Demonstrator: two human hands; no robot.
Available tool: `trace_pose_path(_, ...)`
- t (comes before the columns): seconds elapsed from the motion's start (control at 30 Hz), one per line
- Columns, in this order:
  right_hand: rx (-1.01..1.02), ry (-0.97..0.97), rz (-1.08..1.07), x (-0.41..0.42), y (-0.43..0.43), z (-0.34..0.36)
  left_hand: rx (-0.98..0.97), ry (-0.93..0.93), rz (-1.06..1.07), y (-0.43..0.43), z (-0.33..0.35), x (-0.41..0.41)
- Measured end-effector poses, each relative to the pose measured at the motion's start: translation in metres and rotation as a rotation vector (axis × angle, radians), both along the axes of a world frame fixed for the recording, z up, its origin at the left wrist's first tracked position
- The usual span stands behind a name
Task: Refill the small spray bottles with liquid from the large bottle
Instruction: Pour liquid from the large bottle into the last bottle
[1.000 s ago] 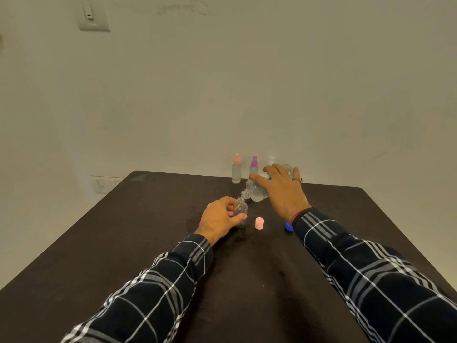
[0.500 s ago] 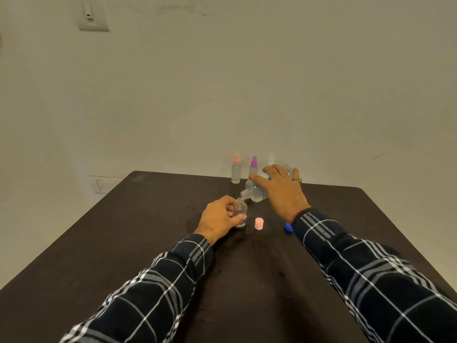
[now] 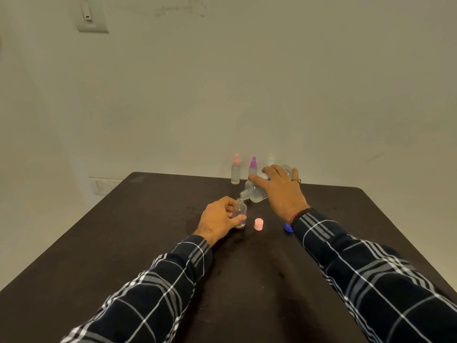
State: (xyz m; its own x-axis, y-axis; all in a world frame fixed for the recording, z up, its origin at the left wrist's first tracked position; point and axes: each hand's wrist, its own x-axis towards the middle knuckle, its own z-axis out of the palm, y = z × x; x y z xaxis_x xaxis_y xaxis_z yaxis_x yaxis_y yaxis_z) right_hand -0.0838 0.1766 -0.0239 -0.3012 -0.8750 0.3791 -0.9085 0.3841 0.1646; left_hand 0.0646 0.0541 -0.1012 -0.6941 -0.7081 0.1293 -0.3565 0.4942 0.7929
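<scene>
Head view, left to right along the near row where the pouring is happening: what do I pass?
left hand → small open bottle → pink cap → blue cap. The large bottle and right hand span above several of these, so they are left out.

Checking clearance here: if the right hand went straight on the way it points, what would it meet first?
Probably the purple-topped spray bottle standing farther back: the right hand, gripping the tilted large bottle, points forward and left toward it. Depth is unclear, so it might pass beside it.
</scene>
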Motion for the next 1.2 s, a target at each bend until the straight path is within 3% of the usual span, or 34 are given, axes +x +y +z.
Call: trace_pose_path(1.2, 0.020, 0.068, -0.007, 0.0016, -0.0002, 0.0028, -0.011, -0.009, 0.006, -0.0008, -0.0010, -0.0011)
